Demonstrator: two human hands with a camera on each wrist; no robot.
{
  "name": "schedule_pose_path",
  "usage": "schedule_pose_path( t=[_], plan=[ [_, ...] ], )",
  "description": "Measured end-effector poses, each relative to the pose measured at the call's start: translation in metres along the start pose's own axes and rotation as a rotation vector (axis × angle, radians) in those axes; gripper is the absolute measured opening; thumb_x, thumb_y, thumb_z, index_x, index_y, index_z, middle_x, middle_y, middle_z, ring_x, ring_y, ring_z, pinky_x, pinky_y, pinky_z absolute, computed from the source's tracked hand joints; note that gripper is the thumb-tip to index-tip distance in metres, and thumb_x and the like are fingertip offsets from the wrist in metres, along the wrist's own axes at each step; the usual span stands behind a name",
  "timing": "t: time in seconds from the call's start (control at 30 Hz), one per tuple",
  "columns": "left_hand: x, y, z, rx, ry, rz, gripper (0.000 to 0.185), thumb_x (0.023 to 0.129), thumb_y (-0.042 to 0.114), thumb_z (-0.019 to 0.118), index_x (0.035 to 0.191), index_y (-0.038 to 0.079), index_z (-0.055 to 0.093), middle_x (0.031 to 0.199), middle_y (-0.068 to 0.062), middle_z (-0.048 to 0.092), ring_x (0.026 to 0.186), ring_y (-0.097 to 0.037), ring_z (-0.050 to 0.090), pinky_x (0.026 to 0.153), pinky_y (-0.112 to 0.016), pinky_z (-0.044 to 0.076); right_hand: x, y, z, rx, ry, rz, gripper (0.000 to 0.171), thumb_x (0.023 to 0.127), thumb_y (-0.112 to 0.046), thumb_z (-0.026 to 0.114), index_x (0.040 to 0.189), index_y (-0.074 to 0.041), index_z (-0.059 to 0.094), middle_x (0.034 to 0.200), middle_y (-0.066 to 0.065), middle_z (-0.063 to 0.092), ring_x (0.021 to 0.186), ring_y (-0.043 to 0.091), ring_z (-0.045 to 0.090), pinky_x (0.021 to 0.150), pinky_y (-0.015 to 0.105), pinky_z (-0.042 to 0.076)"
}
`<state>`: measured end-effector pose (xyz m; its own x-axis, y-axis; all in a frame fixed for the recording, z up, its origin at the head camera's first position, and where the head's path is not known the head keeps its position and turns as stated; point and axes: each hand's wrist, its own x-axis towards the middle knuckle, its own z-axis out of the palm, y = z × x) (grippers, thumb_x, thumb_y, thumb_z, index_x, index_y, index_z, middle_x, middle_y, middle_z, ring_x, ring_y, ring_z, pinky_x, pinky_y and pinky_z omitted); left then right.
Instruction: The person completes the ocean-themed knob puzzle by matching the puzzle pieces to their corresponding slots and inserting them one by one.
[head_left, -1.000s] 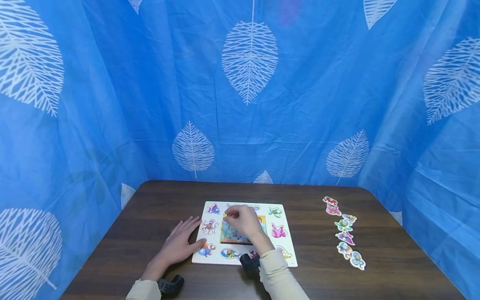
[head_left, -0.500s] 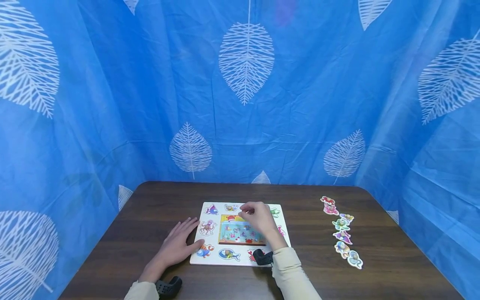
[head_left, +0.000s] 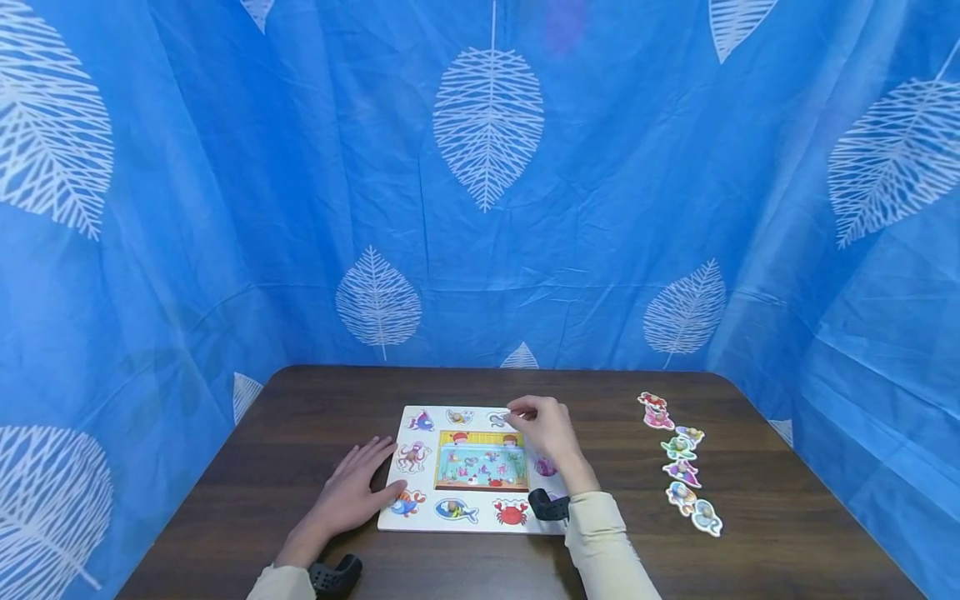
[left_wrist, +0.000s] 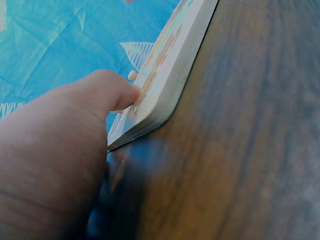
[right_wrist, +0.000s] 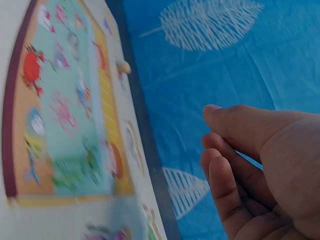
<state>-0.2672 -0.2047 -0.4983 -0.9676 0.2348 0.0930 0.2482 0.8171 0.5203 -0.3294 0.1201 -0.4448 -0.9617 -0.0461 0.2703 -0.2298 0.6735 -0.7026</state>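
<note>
A white knob puzzle board (head_left: 486,512) with sea animals round a raised aquarium picture (head_left: 483,467) lies on the table. My left hand (head_left: 352,492) rests spread at its left edge, thumb (left_wrist: 112,90) on the board's corner beside the hermit crab piece (head_left: 408,502). Over the board's upper right hovers my right hand (head_left: 547,429). Its fingers are loosely bent with nothing between them, as the right wrist view shows. Knobbed pieces sit in the board: a snail (head_left: 459,416), an octopus (head_left: 412,457) and a striped fish (head_left: 456,510). The right hand and forearm hide the board's right side.
To the right, a column of loose puzzle pieces lies on the dark wooden table (head_left: 622,542), among them a green turtle (head_left: 678,447), a pink piece (head_left: 657,417) and a grey piece (head_left: 706,517). A blue leaf-patterned curtain (head_left: 600,250) hangs round the table.
My right hand has moved right across the upper part of the board, uncovering the snail piece and the aquarium picture. The left hand stays in place. The head view has shifted slightly.
</note>
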Motion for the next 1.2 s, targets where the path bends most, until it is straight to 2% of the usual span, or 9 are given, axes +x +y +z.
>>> schedule_pose_path(
  t=[0.13,0.27,0.6,0.87,1.2],
  plan=[
    [0.000,0.001,0.000,0.000,-0.001,-0.001,0.075,0.095,0.050,0.069,0.151,0.005,0.050,0.161,-0.019,0.043,0.153,-0.039,0.032,0.126,-0.061,0.021,0.001,0.008,-0.011,-0.009,0.027,0.037,0.018,0.091,-0.015,0.079,0.107,-0.007,0.080,0.095,0.002,0.077,0.085,0.016,0.067,0.079,0.035,0.057],
    [0.000,0.000,0.000,0.005,0.002,0.002,0.074,0.095,0.051,0.069,0.151,0.006,0.050,0.161,-0.019,0.043,0.153,-0.039,0.032,0.126,-0.060,0.021,0.000,0.017,-0.022,-0.016,0.040,0.070,0.019,0.091,-0.016,0.080,0.108,-0.008,0.080,0.095,0.003,0.077,0.085,0.017,0.066,0.076,0.032,0.055],
    [0.000,0.000,0.000,0.003,0.000,0.007,0.074,0.095,0.050,0.068,0.151,0.005,0.050,0.161,-0.019,0.043,0.153,-0.039,0.032,0.126,-0.061,0.021,-0.006,0.047,-0.049,-0.031,0.071,0.109,0.020,0.093,-0.016,0.078,0.110,-0.006,0.079,0.100,0.009,0.078,0.087,0.021,0.070,0.078,0.038,0.061],
    [-0.003,0.001,-0.002,-0.004,-0.010,-0.016,0.076,0.095,0.051,0.069,0.152,0.006,0.049,0.161,-0.019,0.042,0.154,-0.039,0.031,0.126,-0.061,0.020,-0.013,0.065,-0.072,-0.058,0.097,0.129,0.024,0.094,-0.020,0.077,0.111,-0.004,0.078,0.103,0.014,0.078,0.091,0.027,0.072,0.078,0.040,0.061],
    [-0.003,0.001,0.000,-0.002,-0.009,-0.008,0.076,0.095,0.051,0.068,0.152,0.006,0.049,0.161,-0.018,0.042,0.154,-0.039,0.031,0.126,-0.061,0.020,-0.022,0.090,-0.096,-0.071,0.148,0.152,0.028,0.094,-0.022,0.077,0.112,-0.001,0.077,0.106,0.019,0.077,0.096,0.034,0.072,0.083,0.044,0.061]
  ],
)
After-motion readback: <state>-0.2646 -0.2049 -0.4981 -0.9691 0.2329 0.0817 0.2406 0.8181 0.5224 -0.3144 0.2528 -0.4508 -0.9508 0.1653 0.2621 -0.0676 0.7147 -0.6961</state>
